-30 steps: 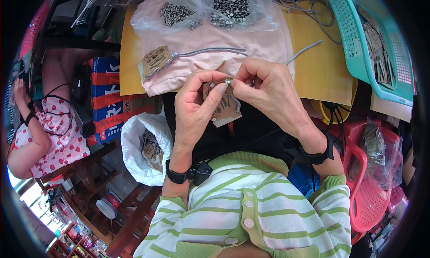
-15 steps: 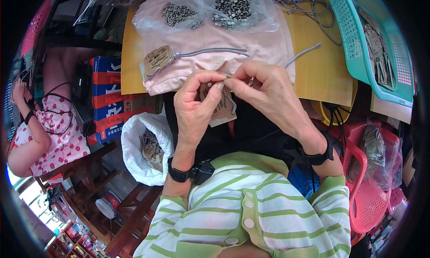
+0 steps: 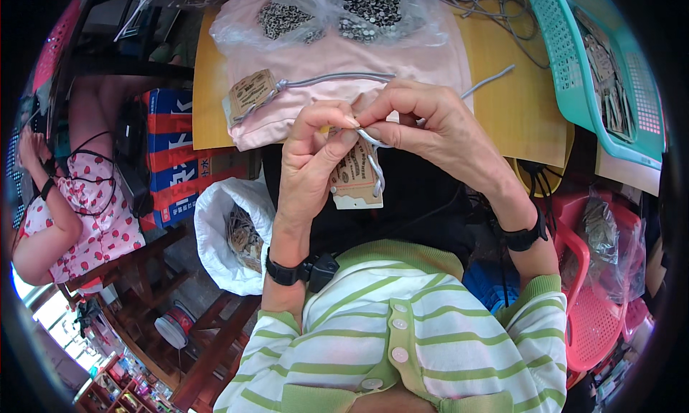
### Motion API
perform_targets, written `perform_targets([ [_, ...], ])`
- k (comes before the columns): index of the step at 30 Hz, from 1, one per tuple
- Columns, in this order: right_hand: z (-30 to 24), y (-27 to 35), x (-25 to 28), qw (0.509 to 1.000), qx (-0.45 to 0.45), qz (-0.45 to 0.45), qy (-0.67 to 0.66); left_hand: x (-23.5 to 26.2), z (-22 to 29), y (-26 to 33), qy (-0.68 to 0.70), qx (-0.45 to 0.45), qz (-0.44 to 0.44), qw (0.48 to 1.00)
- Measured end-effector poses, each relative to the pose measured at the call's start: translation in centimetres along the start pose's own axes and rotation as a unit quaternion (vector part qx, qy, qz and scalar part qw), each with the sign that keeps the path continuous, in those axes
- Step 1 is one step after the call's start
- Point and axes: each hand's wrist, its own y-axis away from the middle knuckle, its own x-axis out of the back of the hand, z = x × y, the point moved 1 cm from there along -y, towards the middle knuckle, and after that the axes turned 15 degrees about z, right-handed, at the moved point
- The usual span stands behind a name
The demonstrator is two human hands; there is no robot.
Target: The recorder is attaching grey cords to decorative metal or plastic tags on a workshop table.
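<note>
A brown and white cardboard hang tag (image 3: 357,187) dangles over my dark-clad lap, with a light grey cord (image 3: 378,170) running along its edge. My left hand (image 3: 316,162) is closed in a pinch at the tag's top, where the cord meets the fingertips. Opposite it, my right hand (image 3: 445,129) pinches the cord, and a short loop curves out beneath its fingers. The exact spot between the fingertips is too small to make out. Farther left, another corded tag (image 3: 251,97) lies on a pink cloth (image 3: 330,61).
Two clear plastic bags (image 3: 326,18) of small metal pieces lie at the cloth's far side. Loose grey cords (image 3: 495,4) and a teal basket (image 3: 567,90) of tags are at the right. A white sack (image 3: 215,233) stands lower left, near another person (image 3: 54,219); a pink chair (image 3: 592,334) is right.
My right hand has risen and shifted slightly right, and the cord loop now shows below its fingers. More of the hanging tag is visible; it sits a little lower.
</note>
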Motion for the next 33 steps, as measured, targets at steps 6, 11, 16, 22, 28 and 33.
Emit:
perform_targets([
  [6,0.8,-0.1,0.5,0.995,-0.081,-0.015,-0.063,-0.3,0.3,-0.4,-0.041,-0.031,0.006,0.999],
  [11,0.9,-0.3,1.0,0.992,-0.084,-0.053,-0.081,-0.2,0.3,-0.5,-0.046,-0.016,-0.005,0.999],
  [16,0.7,-0.9,1.6,0.984,-0.114,-0.103,-0.087,0.0,0.1,-0.4,-0.042,0.007,-0.018,0.999],
  [22,0.4,-1.2,1.7,0.989,-0.069,-0.129,-0.022,-0.1,0.0,-0.5,-0.052,0.024,-0.032,0.998],
  [28,0.7,-0.2,0.7,0.999,-0.006,-0.030,0.043,0.1,0.0,-0.4,-0.052,0.071,-0.022,0.996],
  [33,0.5,-1.0,1.7,0.989,-0.033,0.147,0.004,0.1,0.1,0.3,-0.058,0.068,-0.041,0.995],
])
